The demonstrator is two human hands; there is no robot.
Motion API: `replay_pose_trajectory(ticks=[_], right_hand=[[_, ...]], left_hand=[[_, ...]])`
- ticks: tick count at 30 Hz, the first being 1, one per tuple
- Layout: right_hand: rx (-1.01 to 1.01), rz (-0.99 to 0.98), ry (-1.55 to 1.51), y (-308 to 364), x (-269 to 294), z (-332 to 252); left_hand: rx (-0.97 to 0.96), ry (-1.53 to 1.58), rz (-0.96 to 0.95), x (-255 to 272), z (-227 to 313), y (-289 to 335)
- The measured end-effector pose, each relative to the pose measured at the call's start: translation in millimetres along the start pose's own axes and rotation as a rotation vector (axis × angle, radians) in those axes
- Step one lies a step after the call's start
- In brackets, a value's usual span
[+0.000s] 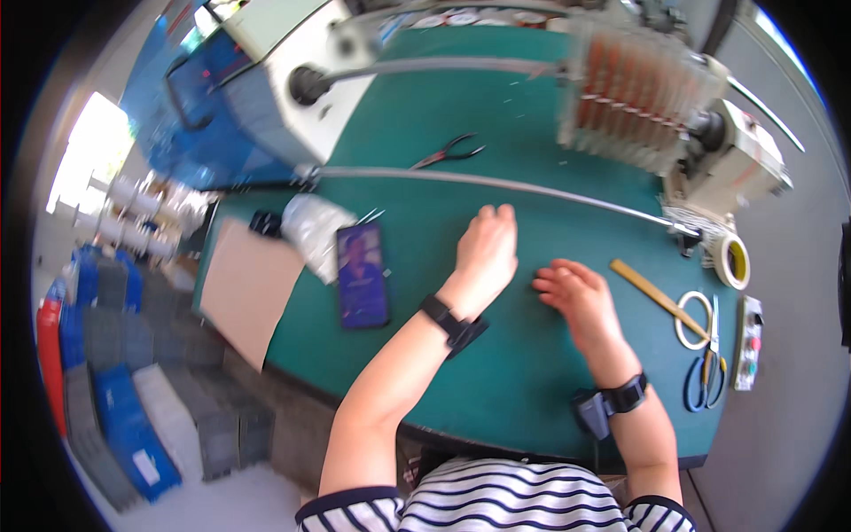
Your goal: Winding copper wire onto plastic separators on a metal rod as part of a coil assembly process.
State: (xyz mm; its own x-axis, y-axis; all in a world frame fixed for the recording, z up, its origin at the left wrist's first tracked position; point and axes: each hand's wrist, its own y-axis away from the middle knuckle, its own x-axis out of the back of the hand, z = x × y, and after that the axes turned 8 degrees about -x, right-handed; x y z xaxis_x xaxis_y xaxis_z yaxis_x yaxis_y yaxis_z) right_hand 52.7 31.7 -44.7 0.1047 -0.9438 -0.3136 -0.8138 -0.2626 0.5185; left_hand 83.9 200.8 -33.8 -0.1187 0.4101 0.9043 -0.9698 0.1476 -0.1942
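Observation:
Above the middle of the green table mat (pixel 496 363), my left hand (pixel 486 253) has its back turned up and its fingers bent in. Whatever those fingers may hold is hidden beneath the hand. To its right and a little nearer, my right hand (pixel 578 300) is loosely open, fingers pointing left, with nothing visible in it. The hands are apart. Each wrist wears a black strap. A phone with a lit screen (pixel 363 277) lies left of my left hand, and a flat yellowish strip (pixel 656 300) lies right of my right hand.
A metal rod (pixel 496 182) crosses the table beyond my hands; pliers (pixel 448 153) lie behind it. Scissors (pixel 709 363), tape rolls (pixel 732 262) and a button box (pixel 749 344) sit at right. A clear bag (pixel 317 232) is at left. A reel machine (pixel 634 97) stands at back right.

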Motion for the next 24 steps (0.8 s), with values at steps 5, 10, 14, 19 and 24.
replay_pose_trajectory(ticks=[5,10,14,19,24], right_hand=[[-0.041,0.116,-0.397,-3,1,-4],[0.119,0.148,-0.531,-7,28,-14],[0.148,0.219,-0.351,-8,67,-45],[0.120,0.291,-0.138,-9,72,-70],[0.208,0.291,0.081,-17,88,-77]], left_hand=[[0.093,0.618,-0.182,-10,44,-9],[-0.058,0.837,-0.207,-13,81,-15],[-0.394,0.450,0.302,-15,78,-57],[-0.491,0.397,0.452,-18,97,-113],[-0.380,0.361,0.438,-20,113,-128]])
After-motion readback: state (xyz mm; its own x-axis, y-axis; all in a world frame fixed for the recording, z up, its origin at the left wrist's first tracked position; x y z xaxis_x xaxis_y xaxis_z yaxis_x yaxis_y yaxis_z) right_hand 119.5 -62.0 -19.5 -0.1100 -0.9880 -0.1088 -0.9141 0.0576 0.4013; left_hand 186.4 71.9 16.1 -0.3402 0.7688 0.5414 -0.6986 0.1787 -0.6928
